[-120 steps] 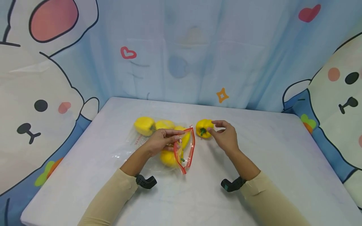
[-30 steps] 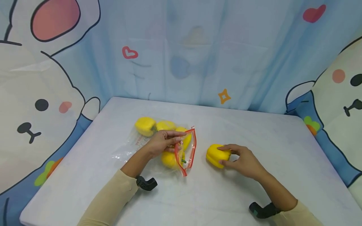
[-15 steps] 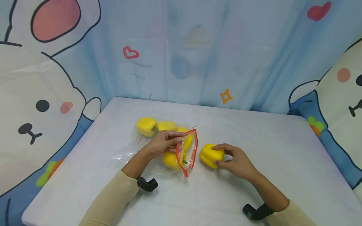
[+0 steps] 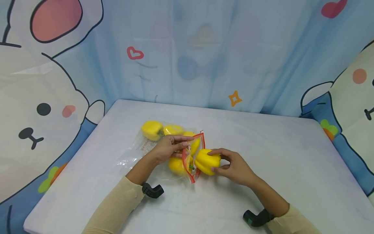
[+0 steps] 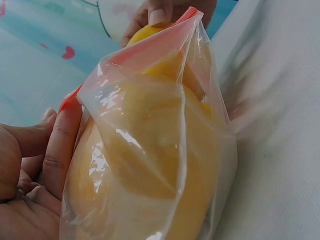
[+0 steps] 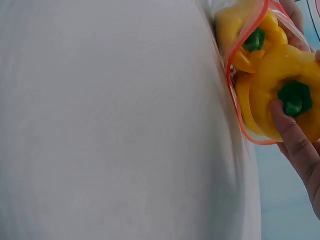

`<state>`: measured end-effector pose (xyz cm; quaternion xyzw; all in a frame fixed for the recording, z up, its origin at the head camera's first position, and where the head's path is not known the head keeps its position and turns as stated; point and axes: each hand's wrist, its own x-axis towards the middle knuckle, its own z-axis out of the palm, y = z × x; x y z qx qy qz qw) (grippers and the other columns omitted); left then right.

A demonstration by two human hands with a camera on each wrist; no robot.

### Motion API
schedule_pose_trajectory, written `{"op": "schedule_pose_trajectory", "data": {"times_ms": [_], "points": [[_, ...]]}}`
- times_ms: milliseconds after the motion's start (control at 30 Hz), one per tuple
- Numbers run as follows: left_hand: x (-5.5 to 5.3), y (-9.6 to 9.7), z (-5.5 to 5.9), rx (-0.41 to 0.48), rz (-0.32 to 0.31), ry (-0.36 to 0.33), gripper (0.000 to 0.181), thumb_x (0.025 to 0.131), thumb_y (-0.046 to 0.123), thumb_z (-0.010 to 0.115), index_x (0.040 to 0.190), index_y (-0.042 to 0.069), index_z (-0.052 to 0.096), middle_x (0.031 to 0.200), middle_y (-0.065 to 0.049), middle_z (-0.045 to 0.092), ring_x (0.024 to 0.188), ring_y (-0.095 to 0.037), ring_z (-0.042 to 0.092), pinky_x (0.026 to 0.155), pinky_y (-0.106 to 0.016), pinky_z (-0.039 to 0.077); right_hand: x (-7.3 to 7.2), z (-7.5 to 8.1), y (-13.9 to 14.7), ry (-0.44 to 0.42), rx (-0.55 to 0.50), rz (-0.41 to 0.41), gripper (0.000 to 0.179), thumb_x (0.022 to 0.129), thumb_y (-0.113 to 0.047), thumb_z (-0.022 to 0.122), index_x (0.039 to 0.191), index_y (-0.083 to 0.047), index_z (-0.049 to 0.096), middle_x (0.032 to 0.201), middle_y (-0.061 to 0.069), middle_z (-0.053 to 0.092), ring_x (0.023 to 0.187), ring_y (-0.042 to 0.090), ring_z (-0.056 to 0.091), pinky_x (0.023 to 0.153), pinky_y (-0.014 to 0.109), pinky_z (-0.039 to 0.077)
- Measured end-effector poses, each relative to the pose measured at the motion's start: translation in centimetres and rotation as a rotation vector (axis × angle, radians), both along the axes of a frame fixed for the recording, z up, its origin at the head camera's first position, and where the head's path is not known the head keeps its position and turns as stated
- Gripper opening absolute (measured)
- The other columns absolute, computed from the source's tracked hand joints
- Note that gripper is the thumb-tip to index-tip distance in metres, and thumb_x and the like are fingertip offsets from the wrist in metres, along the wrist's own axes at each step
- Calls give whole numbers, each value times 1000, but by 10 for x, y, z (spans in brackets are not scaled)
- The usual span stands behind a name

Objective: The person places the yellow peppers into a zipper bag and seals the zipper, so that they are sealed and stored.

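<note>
My left hand [image 4: 166, 150] pinches the red-edged rim of a clear zip bag [image 4: 128, 156] and keeps its mouth spread, facing right. Inside the bag lie several yellow bell peppers [image 4: 152, 130], partly covered by that hand. At the mouth, my right hand [image 4: 237, 166] grips another yellow bell pepper [image 4: 206, 162] with thumb and fingers. In the right wrist view, the held pepper's green stem [image 6: 295, 97] faces back toward the palm, and its body overlaps the red rim [image 6: 231, 75]. Through the cloudy plastic in the left wrist view, a yellow pepper [image 5: 145, 140] fills the bag.
A white-covered table [image 4: 286, 156] bears the bag, its far edge running along a blue curtain [image 4: 187, 58] printed with cartoon animals. A black wrist camera [image 4: 152, 190] sits on the left wrist, another wrist camera [image 4: 257, 218] on the right.
My right hand has taken hold of the loose pepper behind the bag's right side, drawn it nearer, then carried it left to the bag's mouth. The left hand keeps its place on the rim.
</note>
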<state>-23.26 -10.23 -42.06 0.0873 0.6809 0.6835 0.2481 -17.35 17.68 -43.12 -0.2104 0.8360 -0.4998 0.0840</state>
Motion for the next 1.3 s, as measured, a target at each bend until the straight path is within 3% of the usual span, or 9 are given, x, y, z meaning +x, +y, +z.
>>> {"op": "schedule_pose_trajectory", "data": {"times_ms": [333, 767, 1300], "points": [[2, 1, 3, -25, -1, 12, 33, 98, 17, 60, 130, 14, 65, 91, 0, 69, 77, -10, 63, 65, -20, 59, 2, 5, -9, -23, 10, 63, 46, 83, -19, 80, 125, -21, 62, 143, 11, 53, 125, 39, 56, 83, 27, 60], [3, 2, 4, -50, -5, 12, 33, 97, 17, 60, 129, 16, 66, 94, -1, 68, 77, -11, 65, 65, -20, 59, 5, 6, 0, -57, 27, 159, 42, 83, -18, 79, 122, -18, 63, 140, 12, 55, 117, 33, 57, 78, 24, 60], [5, 1, 6, -50, -21, 44, 32, 98, 17, 60, 129, 15, 66, 94, -2, 68, 74, -10, 65, 61, -19, 58, 8, 9, -8, -27, 41, 162, 42, 84, -20, 79, 123, -19, 62, 137, 8, 57, 118, 33, 57, 76, 24, 61]]}}
